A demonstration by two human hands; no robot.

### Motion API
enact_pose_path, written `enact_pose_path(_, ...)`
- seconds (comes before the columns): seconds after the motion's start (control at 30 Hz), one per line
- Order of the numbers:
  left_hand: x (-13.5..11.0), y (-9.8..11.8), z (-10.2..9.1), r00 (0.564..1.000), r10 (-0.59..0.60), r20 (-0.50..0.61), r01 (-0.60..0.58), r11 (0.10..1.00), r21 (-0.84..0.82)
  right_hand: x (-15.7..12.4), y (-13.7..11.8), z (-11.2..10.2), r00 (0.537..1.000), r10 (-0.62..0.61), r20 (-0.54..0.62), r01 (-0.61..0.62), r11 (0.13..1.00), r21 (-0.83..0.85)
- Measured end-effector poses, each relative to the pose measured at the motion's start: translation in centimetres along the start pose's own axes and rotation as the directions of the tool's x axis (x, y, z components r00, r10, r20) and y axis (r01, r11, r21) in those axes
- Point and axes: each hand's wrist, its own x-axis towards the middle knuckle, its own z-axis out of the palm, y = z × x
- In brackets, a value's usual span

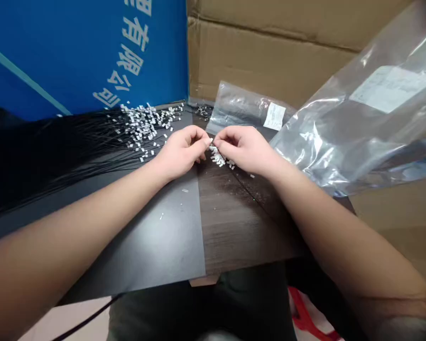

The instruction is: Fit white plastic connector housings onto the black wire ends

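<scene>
My left hand is closed in a pinch, with a small white connector housing at its fingertips. Facing it, my right hand pinches a thin black wire, whose length trails down toward the lower right over the wood-grain surface. The fingertips of the two hands almost meet. Just below them lies a small pile of loose white connector housings, partly covered by my right hand. Left of my left hand, a big bundle of black wires ends in many white connectors.
A blue panel with white characters and brown cardboard stand behind the table. A flat clear bag lies at the back; a larger clear plastic bag rises at the right. Small white scraps dot the surface.
</scene>
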Motion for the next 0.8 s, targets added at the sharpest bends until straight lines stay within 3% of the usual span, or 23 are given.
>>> enact_pose_path(0.5, -0.17, -0.53, -0.27, 0.998, 0.051, 0.022, -0.052, 0.998, 0.035, -0.13, 0.77, 0.24, 0.997, -0.081, 0.013, 0.082, 0.994, -0.069)
enact_pose_path(0.8, -0.07, -0.49, -0.12, 1.0, 0.011, -0.008, -0.011, 0.995, 0.095, -0.05, 0.87, 0.61, 0.996, -0.082, -0.027, 0.08, 0.994, -0.072)
